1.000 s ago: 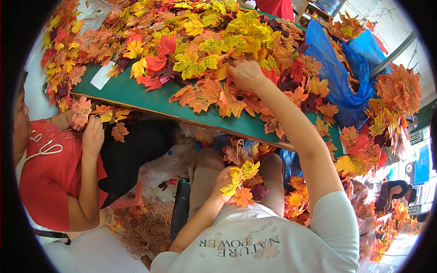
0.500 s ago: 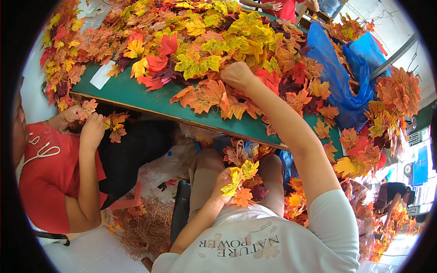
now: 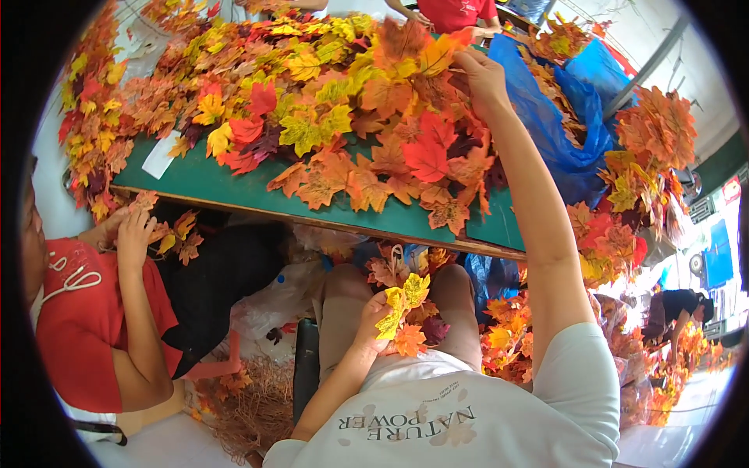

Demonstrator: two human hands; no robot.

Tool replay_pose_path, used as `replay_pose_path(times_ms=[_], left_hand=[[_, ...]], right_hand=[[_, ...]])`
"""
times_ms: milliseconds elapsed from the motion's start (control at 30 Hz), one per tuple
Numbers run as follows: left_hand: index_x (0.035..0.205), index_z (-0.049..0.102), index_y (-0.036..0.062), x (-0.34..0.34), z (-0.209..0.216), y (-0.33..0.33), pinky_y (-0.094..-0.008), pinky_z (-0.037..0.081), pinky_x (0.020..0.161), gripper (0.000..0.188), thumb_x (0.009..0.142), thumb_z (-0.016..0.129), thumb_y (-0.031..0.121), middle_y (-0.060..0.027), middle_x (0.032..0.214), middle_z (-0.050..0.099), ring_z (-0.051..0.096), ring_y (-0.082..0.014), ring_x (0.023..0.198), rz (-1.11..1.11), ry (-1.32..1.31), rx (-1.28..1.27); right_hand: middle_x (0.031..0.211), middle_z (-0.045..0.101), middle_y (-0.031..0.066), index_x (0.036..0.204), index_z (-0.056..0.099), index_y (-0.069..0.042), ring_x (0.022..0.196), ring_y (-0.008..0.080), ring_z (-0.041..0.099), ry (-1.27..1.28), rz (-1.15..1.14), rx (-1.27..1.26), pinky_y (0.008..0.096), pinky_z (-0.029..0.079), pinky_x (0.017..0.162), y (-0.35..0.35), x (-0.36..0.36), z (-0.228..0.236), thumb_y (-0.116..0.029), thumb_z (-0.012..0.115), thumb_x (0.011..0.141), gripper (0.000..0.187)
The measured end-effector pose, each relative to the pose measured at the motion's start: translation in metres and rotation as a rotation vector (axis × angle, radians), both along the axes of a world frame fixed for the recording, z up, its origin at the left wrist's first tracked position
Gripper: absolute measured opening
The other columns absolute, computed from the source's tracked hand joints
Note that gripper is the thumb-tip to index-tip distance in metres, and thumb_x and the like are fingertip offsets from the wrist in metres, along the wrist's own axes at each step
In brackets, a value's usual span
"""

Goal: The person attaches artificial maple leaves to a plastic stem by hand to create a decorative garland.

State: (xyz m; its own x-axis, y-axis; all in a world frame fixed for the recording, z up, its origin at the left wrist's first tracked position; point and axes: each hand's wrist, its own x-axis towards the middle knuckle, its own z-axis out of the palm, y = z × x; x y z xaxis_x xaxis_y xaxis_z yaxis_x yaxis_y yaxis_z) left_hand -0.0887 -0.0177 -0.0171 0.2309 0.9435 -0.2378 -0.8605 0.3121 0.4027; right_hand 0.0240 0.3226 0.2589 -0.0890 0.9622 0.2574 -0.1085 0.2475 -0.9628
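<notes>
Over my lap, my left hand [image 3: 370, 326] is closed around a sprig of artificial maple leaves [image 3: 404, 304], yellow on top with orange and dark purple ones below. A white loop [image 3: 397, 254] sticks up at its far end. My right arm stretches far out over the table, and my right hand [image 3: 482, 80] pinches raised artificial maple leaves [image 3: 433, 58] in orange and yellow, blurred by motion. Beneath them hang red and orange leaves [image 3: 427, 148] at the right of the heap. My fingertips are partly hidden by the leaves.
A green table [image 3: 234, 183] bears a large heap of colored leaves [image 3: 312, 101]. At its right hang blue plastic bags [image 3: 538, 117]. A co-worker in red [image 3: 86, 312] sits at my left, handling leaves [image 3: 179, 234]. Another person in red [image 3: 460, 14] stands across the table.
My right hand has moved up and to the right from the heap, lifting orange and yellow leaves. Red leaves on the heap's right side have shifted. My left hand keeps its hold.
</notes>
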Motion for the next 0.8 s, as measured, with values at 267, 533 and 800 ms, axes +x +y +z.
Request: replay_pose_path(times_ms=[267,533,800], left_hand=[[0.102,0.059,0.0075,0.011,-0.001,-0.003,-0.0310,0.047,0.055,0.016,0.087,0.057,0.013,-0.0101,0.087,0.062,0.056,-0.0185,0.060,-0.028,0.028,-0.071],[0.099,0.058,0.0050,0.013,0.009,-0.005,-0.0266,0.048,0.072,0.017,0.086,0.063,0.013,-0.0059,0.097,0.063,0.061,-0.0154,0.087,-0.105,0.008,-0.001],[0.098,0.058,0.0047,0.026,0.013,-0.005,-0.0198,0.043,0.066,0.016,0.086,0.064,0.013,0.0007,0.083,0.058,0.051,-0.0060,0.070,-0.071,0.070,-0.041]], right_hand=[[0.067,0.064,0.0109,0.068,0.061,0.003,0.065,0.0209,0.066,-0.450,-0.183,-0.130,0.0303,0.053,0.057,0.001,0.094,-0.040,-0.018,0.058,0.084,0.027],[0.082,0.064,0.0144,0.092,0.066,-0.005,0.078,0.0343,0.061,-1.141,-0.456,0.832,0.0403,0.049,0.070,-0.052,0.090,-0.033,-0.014,0.055,0.086,0.016],[0.091,0.062,0.0150,0.087,0.063,0.000,0.087,0.0305,0.063,-1.786,0.143,0.811,0.0421,0.053,0.071,0.010,0.039,-0.071,-0.003,0.056,0.078,0.012]])
